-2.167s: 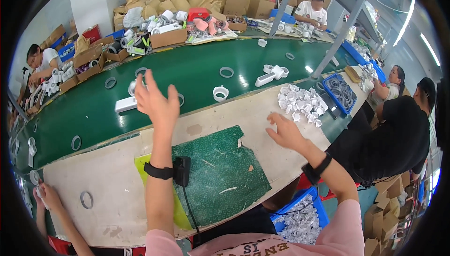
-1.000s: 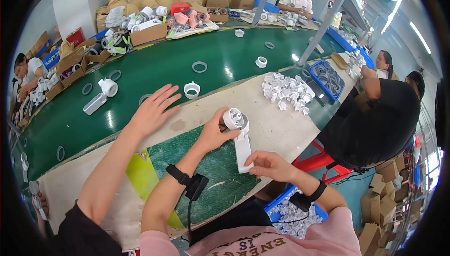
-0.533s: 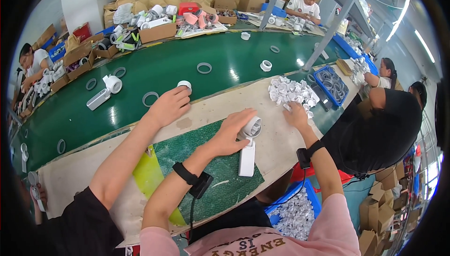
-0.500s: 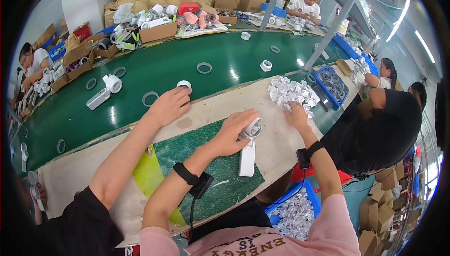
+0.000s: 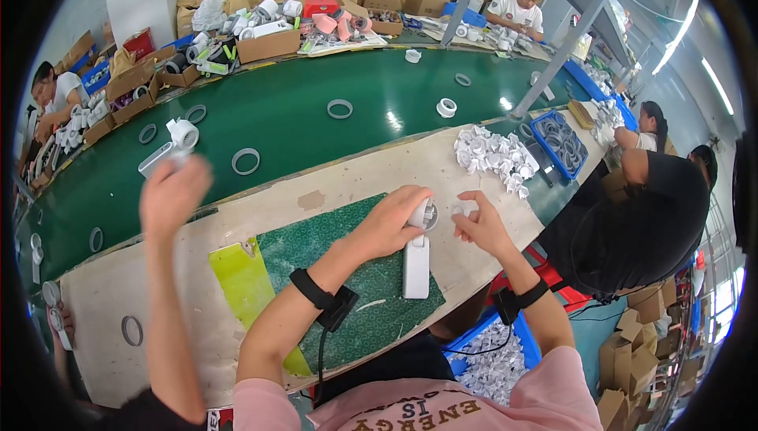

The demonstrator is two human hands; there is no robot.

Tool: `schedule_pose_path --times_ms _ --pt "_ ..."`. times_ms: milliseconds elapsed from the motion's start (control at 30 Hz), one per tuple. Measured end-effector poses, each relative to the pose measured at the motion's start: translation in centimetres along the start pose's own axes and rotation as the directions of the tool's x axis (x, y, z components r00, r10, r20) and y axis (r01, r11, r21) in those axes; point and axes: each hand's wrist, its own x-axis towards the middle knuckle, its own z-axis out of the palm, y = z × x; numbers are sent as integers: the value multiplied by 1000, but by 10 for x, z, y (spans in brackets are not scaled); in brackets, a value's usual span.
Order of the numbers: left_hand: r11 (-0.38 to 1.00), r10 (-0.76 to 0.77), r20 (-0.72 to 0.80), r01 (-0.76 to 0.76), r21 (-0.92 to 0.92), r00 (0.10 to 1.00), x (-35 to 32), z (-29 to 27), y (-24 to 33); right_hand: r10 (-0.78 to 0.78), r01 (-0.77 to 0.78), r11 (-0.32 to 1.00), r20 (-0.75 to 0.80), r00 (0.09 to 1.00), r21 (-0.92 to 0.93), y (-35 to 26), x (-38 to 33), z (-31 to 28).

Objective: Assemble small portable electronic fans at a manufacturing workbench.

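Observation:
My left hand is wrapped round the round head of a white plastic housing, whose blocky handle lies toward me on the green mat. The head's open end faces right and shows ribs inside. Just right of it, my right hand pinches a small white plastic piece, apart from the housing. Beyond that hand lies a pile of similar white pieces on the table. A co-worker's blurred hand reaches from the left to another white housing on the green conveyor belt.
Several grey rings, one a ring, lie on the belt. One grey ring is on the table at left. A blue tray of rings stands at right. A blue bin of white pieces sits below the table edge.
My right hand has come back from the pile with a small white piece. The co-worker's hand has swung left to the housing on the belt; a grey ring now lies on the table.

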Motion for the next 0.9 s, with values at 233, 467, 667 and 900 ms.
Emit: schedule_pose_path --times_ms 233,467,667,900 --pt "998 -3 -37 0 -67 999 4 3 14 -50 17 985 188 981 175 -19 -19 6" --pt "996 88 0 -88 13 996 3 6 19 -194 180 975 97 976 132 -21 -28 15" --pt "997 76 -1 -76 22 997 3 6 22 -278 282 958 71 958 -57 -30 -35 17" --pt "994 94 -21 -93 58 995 3 6 25 -343 343 928 26 939 -146 -38 -39 19"
